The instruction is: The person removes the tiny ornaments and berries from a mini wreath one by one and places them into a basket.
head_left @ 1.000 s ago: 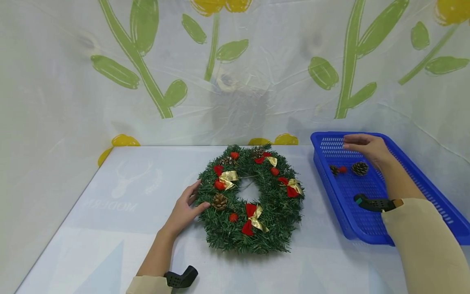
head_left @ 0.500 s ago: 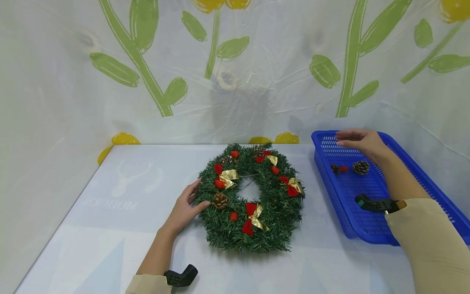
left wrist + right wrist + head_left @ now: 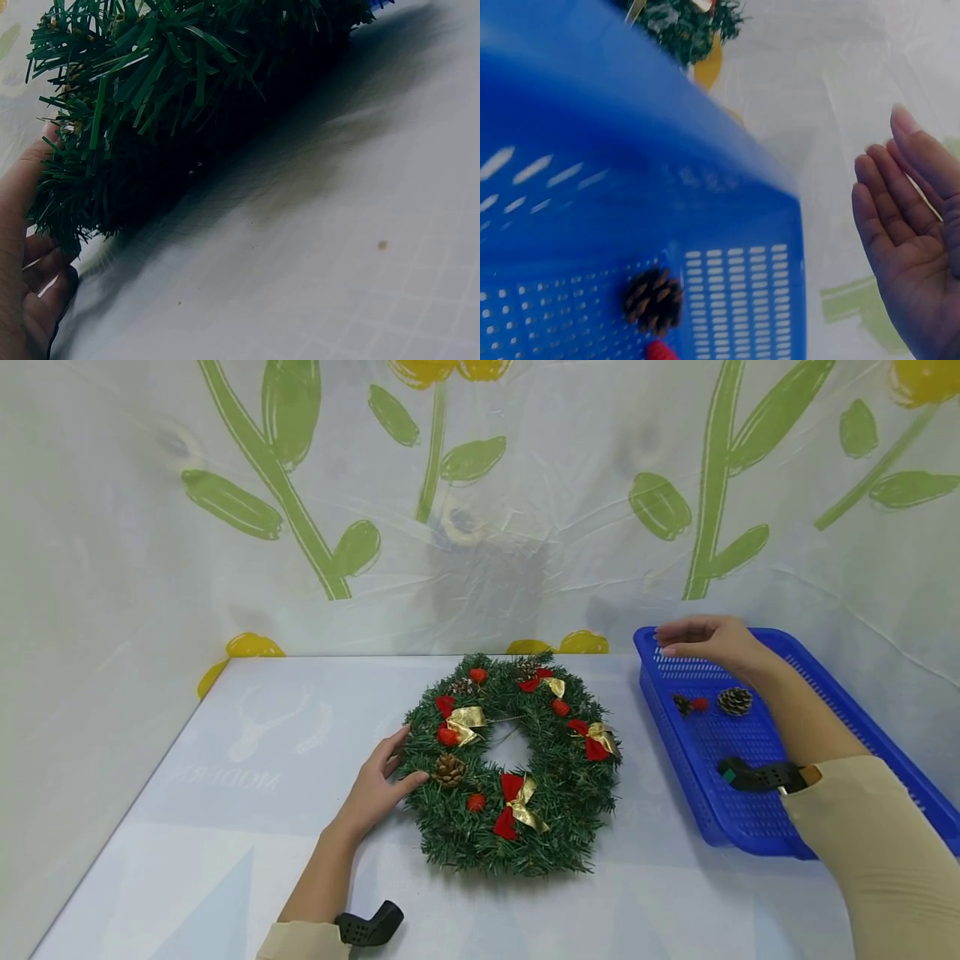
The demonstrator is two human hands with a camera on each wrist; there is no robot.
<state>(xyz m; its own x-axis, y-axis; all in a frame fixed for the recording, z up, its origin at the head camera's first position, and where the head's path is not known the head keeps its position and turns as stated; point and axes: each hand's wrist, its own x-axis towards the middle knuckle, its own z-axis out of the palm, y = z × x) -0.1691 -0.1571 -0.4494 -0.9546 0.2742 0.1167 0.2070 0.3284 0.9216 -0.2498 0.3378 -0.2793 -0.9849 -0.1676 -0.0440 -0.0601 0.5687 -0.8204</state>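
A green wreath lies flat on the table, trimmed with red and gold bows, red berries and pinecones. My left hand holds its left edge, thumb over the foliage by a brown pinecone and fingers around the outer side; foliage hides some fingertips in the left wrist view. Above the far end of a blue plastic basket hovers my right hand, with nothing in it. Its fingers look nearly straight in the right wrist view. Inside the basket lie a pinecone and a smaller pinecone beside a red berry.
A white table with faint printing spreads under everything. Behind it hangs a pale sheet with green and yellow plant prints. The basket's raised rim stands right of the wreath, a gap of table between them.
My right hand has drifted left over the basket's far end, towards its left corner, still holding nothing. My left hand and the wreath stay where they were.
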